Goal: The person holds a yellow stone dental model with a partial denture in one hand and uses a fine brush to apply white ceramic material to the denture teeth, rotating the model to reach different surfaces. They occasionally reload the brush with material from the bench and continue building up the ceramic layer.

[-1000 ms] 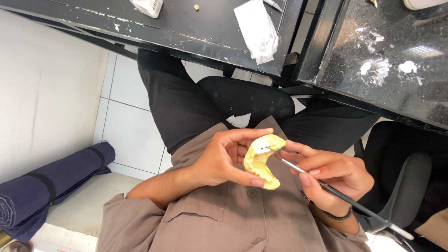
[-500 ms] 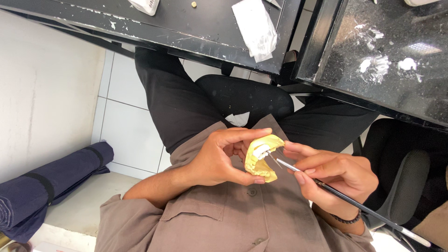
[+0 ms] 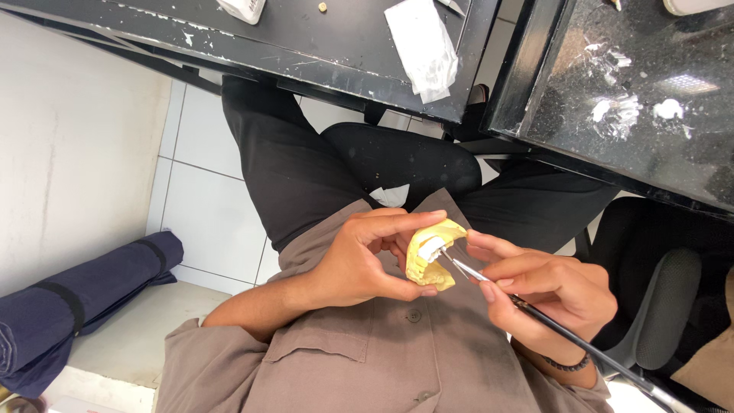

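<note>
My left hand (image 3: 365, 261) holds a yellow plaster dental cast (image 3: 430, 257) between thumb and fingers, above my lap. A white patch sits on the cast's upper edge. My right hand (image 3: 552, 289) grips a thin dark-handled brush (image 3: 566, 330) like a pen. Its metal tip touches the white patch on the cast. The brush handle runs down to the lower right, past my wrist.
A black workbench (image 3: 329, 46) spans the top, with a crumpled white tissue (image 3: 423, 46) on it. A second dark counter (image 3: 650, 115) with white smears lies at the upper right. A rolled navy mat (image 3: 69, 306) rests on the floor at left. A dark chair (image 3: 665, 306) stands at right.
Both hands have shifted slightly, and the cast has turned a little in my left hand. The brush tip has stayed at the white patch on the cast.
</note>
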